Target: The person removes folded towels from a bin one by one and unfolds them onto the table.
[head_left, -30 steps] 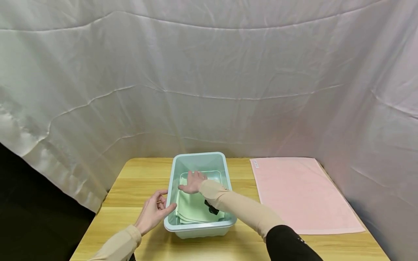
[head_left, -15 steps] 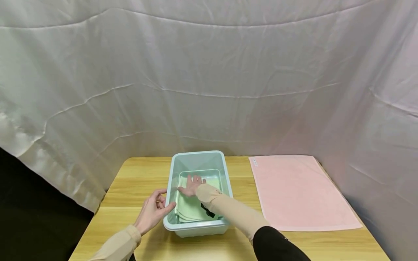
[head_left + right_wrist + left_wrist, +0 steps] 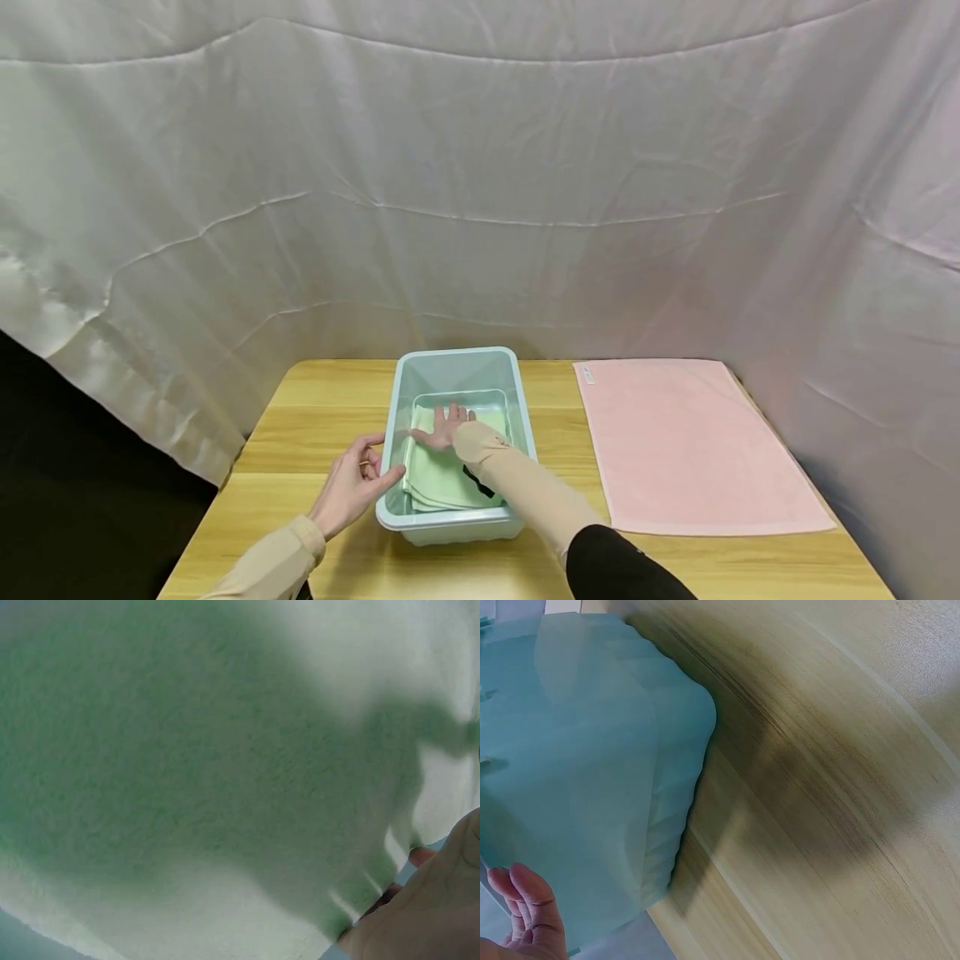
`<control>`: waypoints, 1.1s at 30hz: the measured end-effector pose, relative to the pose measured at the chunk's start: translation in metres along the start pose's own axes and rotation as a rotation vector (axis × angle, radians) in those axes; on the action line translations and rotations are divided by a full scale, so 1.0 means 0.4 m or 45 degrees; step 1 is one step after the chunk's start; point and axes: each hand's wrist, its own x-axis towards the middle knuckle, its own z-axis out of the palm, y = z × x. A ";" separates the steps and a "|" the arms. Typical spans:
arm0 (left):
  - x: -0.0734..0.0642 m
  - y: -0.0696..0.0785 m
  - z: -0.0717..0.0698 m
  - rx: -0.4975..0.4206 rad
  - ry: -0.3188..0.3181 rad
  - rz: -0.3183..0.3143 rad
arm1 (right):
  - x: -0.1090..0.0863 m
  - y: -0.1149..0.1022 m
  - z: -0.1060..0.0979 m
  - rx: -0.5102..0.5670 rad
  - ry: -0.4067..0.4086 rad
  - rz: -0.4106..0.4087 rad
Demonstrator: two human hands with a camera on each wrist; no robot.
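Note:
A light blue plastic storage bin (image 3: pixel 467 520) stands on the wooden table, with a folded light green towel (image 3: pixel 435 487) lying flat in its bottom. At the bin's left side my left hand (image 3: pixel 349 485) holds the rim, thumb over the edge and fingers along the outer wall. The left wrist view shows that hand's bent fingers (image 3: pixel 534 904) beside the bin's outer wall (image 3: pixel 577 750). Inside the bin, my right hand (image 3: pixel 441 428) lies on the towel with fingers spread. Up close in the right wrist view, its fingertips are at the edge of the green towel (image 3: pixel 187 765).
A pink towel (image 3: pixel 697 450) with a small white label is spread flat on the right of the wooden table (image 3: pixel 337 400). Pale curtains (image 3: pixel 480 208) hang behind the table and along its sides. Black fabric (image 3: pixel 82 483) shows at the lower left.
My right hand has lowered onto the green towel, its fingers now flatter, and the right forearm has shifted left. The left hand stays at the bin's rim.

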 end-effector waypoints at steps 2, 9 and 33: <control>0.000 0.000 0.000 0.005 -0.002 -0.001 | 0.021 0.007 0.014 -0.016 -0.005 0.016; -0.001 0.000 0.000 0.008 0.005 0.001 | 0.107 0.027 0.065 -0.025 0.005 0.063; -0.006 0.002 0.000 -0.004 -0.006 0.001 | 0.017 0.011 0.003 -0.050 0.043 0.025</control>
